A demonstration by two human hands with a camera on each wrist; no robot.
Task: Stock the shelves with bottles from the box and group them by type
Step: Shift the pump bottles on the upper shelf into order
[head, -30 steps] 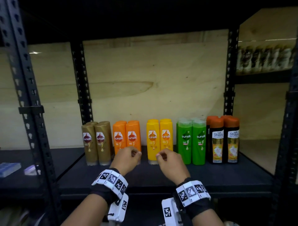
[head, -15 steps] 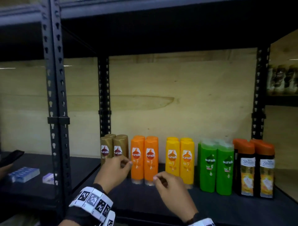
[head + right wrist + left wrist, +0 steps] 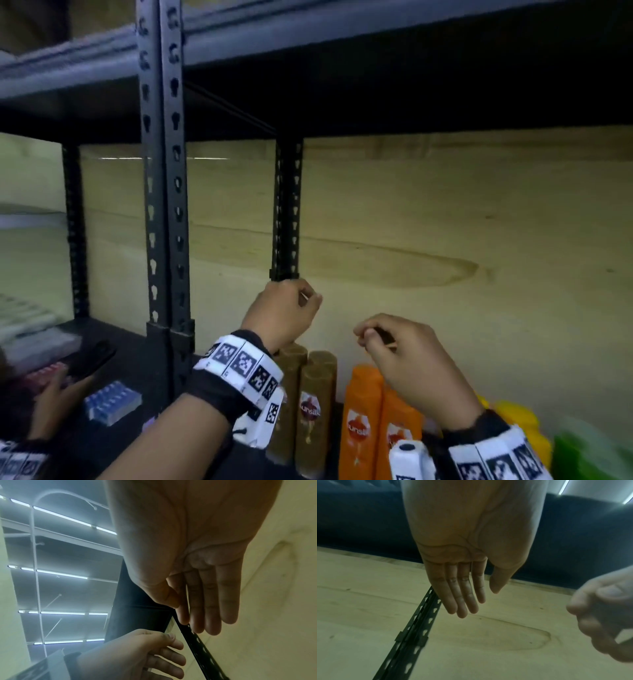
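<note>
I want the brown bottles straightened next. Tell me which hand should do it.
Left, probably. The left hand hangs empty right above the brown bottles; the right hand, also empty, is over the orange bottles.

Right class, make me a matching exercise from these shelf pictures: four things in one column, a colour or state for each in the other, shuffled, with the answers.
Column one:
1. Sunsilk bottles nearest the shelf post
2. Sunsilk bottles beside them
3. left hand
4. shelf post

Column two:
A. black with keyhole slots
B. orange
C. raised, holding nothing
D. brown-gold

Pairs: 1-D, 2-B, 3-C, 4-A
</note>
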